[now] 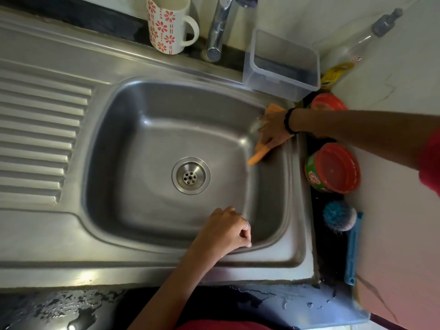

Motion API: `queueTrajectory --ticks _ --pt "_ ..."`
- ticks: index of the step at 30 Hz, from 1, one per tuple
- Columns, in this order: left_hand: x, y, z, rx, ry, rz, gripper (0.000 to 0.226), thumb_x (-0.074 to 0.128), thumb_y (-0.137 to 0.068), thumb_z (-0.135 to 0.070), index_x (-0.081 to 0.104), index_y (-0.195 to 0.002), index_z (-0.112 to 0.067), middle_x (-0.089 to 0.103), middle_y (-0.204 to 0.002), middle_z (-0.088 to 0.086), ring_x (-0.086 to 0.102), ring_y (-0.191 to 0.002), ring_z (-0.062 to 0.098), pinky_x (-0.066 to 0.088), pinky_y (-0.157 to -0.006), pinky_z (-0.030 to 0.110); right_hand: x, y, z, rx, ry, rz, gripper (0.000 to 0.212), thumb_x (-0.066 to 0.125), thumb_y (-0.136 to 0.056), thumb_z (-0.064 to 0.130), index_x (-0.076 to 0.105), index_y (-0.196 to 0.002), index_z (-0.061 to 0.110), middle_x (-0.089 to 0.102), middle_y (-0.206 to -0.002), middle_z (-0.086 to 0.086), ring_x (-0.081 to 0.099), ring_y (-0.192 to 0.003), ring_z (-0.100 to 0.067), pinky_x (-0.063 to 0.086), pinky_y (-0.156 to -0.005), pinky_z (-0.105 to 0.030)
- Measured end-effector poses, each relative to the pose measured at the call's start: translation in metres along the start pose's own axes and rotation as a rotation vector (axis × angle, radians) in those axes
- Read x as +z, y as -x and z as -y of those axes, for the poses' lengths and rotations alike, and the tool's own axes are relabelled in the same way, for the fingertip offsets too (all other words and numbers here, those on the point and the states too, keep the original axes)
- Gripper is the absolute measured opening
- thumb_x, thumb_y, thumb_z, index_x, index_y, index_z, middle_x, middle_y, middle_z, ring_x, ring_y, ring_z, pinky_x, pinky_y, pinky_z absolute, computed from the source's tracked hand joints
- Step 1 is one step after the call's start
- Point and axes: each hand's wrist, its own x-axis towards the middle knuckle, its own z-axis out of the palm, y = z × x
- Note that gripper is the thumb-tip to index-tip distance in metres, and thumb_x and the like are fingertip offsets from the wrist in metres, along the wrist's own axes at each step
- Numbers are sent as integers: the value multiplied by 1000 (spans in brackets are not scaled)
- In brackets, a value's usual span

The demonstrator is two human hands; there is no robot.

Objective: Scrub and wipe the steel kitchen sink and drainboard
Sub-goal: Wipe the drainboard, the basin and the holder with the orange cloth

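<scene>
Head view, only one: right hand point(273, 129) presses an orange cloth point(262, 151) flat against the sink's point(142, 129) right wall, just under the rim near the back right corner; fingers spread over the cloth rather than pinching it, cloth tail hangs down the wall. Left hand point(223, 231) sits at the front rim, fingers loosely curled, holding nothing, looks like bracing. Progress, my read: well into the wipe stage. Basin looks clean and dull-dry, no suds or debris, drain point(190, 175) clear. Right wall and rim are being done now; can't tell if the other walls are finished. Drainboard point(40, 139) on the left shows no cloth marks or water, so either done or untouched, can't tell which. Front counter edge has water patches at the near left and near right, likely left to wipe. Surroundings: steel top set in a dark counter, white wall tight on the right. Back edge: flowered mug point(170, 25), tap point(219, 27), clear tub point(282, 65) at the back right corner. In the gap right of the sink: two red-lidded tubs, nearer one point(333, 168), then a blue scrubber point(339, 216) and a blue-handled brush point(352, 253). Clear bottle point(362, 41) against the wall.
</scene>
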Motion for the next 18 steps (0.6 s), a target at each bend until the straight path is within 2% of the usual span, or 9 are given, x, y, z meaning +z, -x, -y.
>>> queueTrajectory --ticks 3,7,11,14,16,18 --pt "-1 0 0 5 3 8 15 62 -81 -32 73 -89 -25 68 -92 -6 48 -97 11 26 -76 23 7 4 16 104 -29 -74 54 21 -95 56 35 -141 30 21 -155 -2 6 -145 -27 0 -117 -44" --pt "-3 0 -1 15 -17 26 15 62 -81 -32 72 -90 -25 68 -94 -6 48 -99 11 24 -76 23 11 3 50 346 -476 -99 52 55 -88 38 47 -134 15 31 -149 -12 19 -141 -31 9 -116 -48" --pt "-5 1 -1 20 -28 46 15 62 -82 -32 72 -90 -24 68 -95 -6 48 -99 11 27 -77 25 11 -5 87 642 -741 -182 39 37 -96 35 56 -123 14 48 -137 -7 19 -141 -26 2 -116 -45" --pt "-5 4 1 11 -9 51 16 62 -83 -32 71 -92 -25 68 -94 -7 49 -99 11 33 -83 26 0 -17 102 833 -878 -301 39 37 -94 34 64 -108 10 51 -129 -13 28 -133 -29 2 -116 -44" --pt "-5 6 1 -3 4 56 16 62 -83 -32 70 -95 -25 70 -92 -7 49 -99 10 35 -85 27 -4 -29 109 970 -917 -343 34 41 -93 25 57 -118 7 43 -134 -15 26 -134 -30 1 -117 -47" --pt "-7 8 2 -5 -1 55 17 62 -84 -32 68 -98 -25 70 -92 -6 49 -99 9 35 -85 27 2 -44 118 1055 -901 -405 39 40 -94 18 42 -132 8 33 -142 -15 21 -138 -30 -2 -115 -52"
